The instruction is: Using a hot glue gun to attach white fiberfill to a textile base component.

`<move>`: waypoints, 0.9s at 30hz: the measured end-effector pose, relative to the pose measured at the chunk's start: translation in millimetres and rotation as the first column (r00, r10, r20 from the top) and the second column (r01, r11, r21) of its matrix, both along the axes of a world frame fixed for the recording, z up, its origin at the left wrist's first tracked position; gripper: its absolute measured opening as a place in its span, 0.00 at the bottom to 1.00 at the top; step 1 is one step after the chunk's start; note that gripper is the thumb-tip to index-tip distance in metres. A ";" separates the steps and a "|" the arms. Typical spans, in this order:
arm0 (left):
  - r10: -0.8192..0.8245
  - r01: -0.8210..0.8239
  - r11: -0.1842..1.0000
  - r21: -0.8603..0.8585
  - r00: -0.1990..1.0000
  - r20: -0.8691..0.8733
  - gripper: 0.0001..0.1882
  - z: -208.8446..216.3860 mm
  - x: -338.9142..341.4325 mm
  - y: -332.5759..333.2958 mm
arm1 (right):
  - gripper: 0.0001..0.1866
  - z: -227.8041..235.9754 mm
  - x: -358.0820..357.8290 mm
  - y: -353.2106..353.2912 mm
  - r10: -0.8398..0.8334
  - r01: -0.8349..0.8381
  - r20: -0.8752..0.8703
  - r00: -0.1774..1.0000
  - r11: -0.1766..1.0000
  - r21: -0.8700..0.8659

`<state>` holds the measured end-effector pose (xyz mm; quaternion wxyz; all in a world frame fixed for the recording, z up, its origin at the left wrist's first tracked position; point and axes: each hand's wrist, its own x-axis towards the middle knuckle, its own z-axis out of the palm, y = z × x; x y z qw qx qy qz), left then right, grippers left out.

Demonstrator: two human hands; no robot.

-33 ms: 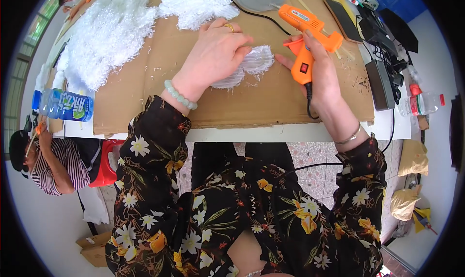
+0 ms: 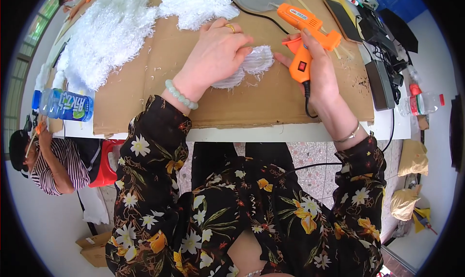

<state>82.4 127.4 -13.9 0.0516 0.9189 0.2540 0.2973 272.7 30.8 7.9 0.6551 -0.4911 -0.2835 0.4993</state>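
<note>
My right hand (image 2: 322,71) grips an orange glue gun (image 2: 302,44), its nozzle pointing up and left over the table. A black cord runs from the base of its handle. My left hand (image 2: 220,49) is closed, with bent fingers, over a small piece of white frayed fabric (image 2: 259,60). The thumb lies against this fabric, and part of it is hidden beneath the hand. The fabric rests on a brown cardboard sheet (image 2: 169,102).
Fluffy white material (image 2: 111,39) lies at the left, with another white piece (image 2: 196,5) at the back. A blue-labelled bottle (image 2: 65,105) lies near the left edge. A phone (image 2: 343,20) and a black adapter (image 2: 379,85) are at the right. Another person (image 2: 58,163) sits at the left.
The glue gun in my right hand has shifted very slightly to the left and up. My left hand and the fabric show almost no movement.
</note>
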 end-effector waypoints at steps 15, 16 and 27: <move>0.012 -0.011 1.000 0.017 0.999 -0.051 0.07 2.6 1.1 -4.3 | 0.14 -4.4 -17.2 6.4 0.042 -0.041 -0.013 0.999 0.997 0.062; 0.018 -0.017 1.000 0.016 0.998 -0.061 0.06 3.6 1.2 -4.5 | 0.14 -4.6 -18.6 6.8 0.041 -0.040 -0.013 0.999 0.997 0.062; 0.055 -0.056 0.998 0.022 0.998 0.026 0.09 6.7 -8.2 -3.8 | 0.14 5.1 -3.7 13.8 -0.087 0.091 -0.049 0.995 0.993 0.076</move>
